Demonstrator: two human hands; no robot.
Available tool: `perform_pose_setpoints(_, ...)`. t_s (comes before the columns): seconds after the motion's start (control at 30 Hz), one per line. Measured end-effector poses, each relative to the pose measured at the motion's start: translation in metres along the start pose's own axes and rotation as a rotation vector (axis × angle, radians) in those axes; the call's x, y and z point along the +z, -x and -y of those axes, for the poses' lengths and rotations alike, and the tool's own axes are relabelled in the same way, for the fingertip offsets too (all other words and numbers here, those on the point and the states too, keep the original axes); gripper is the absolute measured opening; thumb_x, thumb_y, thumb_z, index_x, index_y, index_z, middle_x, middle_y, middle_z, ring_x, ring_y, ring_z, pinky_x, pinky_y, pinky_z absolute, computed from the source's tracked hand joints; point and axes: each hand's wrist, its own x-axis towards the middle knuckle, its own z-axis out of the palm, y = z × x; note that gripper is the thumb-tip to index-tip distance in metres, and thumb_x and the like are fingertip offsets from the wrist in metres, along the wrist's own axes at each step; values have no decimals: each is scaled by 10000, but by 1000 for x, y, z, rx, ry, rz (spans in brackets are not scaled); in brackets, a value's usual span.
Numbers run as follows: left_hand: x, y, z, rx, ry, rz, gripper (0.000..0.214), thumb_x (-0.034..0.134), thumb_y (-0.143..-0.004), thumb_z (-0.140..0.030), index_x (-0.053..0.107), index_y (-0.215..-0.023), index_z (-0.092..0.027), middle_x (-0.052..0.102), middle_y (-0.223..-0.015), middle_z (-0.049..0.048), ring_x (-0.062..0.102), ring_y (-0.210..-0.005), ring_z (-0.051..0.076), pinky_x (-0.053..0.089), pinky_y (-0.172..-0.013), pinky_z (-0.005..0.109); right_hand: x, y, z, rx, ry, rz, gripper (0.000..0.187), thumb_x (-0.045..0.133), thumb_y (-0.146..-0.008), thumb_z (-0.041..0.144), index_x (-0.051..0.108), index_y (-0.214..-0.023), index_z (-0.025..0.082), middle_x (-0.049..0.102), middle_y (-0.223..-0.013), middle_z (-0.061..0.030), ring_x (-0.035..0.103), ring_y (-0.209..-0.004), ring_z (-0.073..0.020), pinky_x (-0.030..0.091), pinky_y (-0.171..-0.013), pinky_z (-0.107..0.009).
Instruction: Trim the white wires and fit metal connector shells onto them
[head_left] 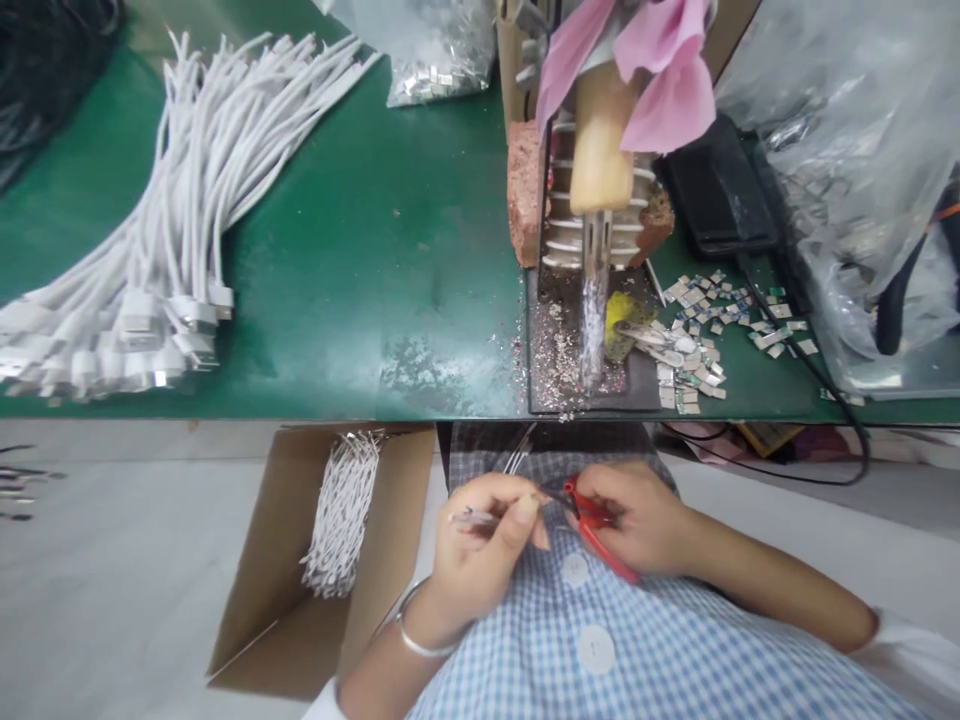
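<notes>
Over the lap, my left hand [487, 545] is closed in a pinch on a few thin white cables [519, 450], whose ends stick out beyond the fingers. My right hand [637, 515] is wrapped around red-handled cutters [600, 535]. The dark jaws of the cutters point left and meet the fingertips of my left hand; whether they touch a cable end I cannot tell. Just above the hands, at the table edge, a soldering iron [596, 250] with a wooden handle points down over a dark plate [551, 370] strewn with solder bits.
A bundle of white USB cables [199, 190] lies on the green table [360, 230]. Small metal connectors [694, 375] are scattered right of the iron. A cardboard box [390, 540] below holds more white cables [345, 515]. Plastic bags [862, 120] and a black device [720, 190] stand at right.
</notes>
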Motion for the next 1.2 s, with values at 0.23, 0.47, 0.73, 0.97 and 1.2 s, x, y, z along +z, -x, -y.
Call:
perform_pose_setpoints(0.23,-15,-9,-14,522,-613,164,359,592,-771,1,662,-1071,-184,708,-697,49,650,-579,163,508,-562,253,-24,-1,8,-203,355,-22,166,540,-804,211,456,-661,206,445,-501,53,361,-455,-96,252,-489,-234)
perform_pose_setpoints(0.47,-24,-10,-8,620,-745,248,435,596,-774,-27,639,-1188,-153,729,-739,64,655,-598,171,478,-571,261,-28,-2,10,-219,370,-11,173,579,-813,271,484,-687,202,497,-501,43,388,-444,-98,275,-491,-234)
perform_pose_setpoints(0.73,-21,-11,-11,677,-831,229,221,545,-860,-85,647,-1052,-126,698,-705,38,622,-575,136,443,-531,245,-26,0,6,-220,329,-22,147,471,-773,110,439,-669,209,469,-522,48,363,-467,-93,265,-497,-232)
perform_pose_setpoints(0.97,-14,-14,-15,707,-721,210,123,554,-875,-118,626,-974,-127,700,-687,51,598,-535,130,475,-527,244,-5,10,12,93,-366,185,249,596,-764,228,396,-618,203,406,-505,81,336,-425,-43,273,-399,-152)
perform_pose_setpoints(1.2,-6,7,-10,146,-197,325,126,540,-926,-192,637,-858,-149,603,-540,-2,519,-432,90,405,-439,184,12,34,10,119,-316,-83,234,601,-683,112,404,-588,195,327,-500,83,267,-449,-47,227,-402,-176)
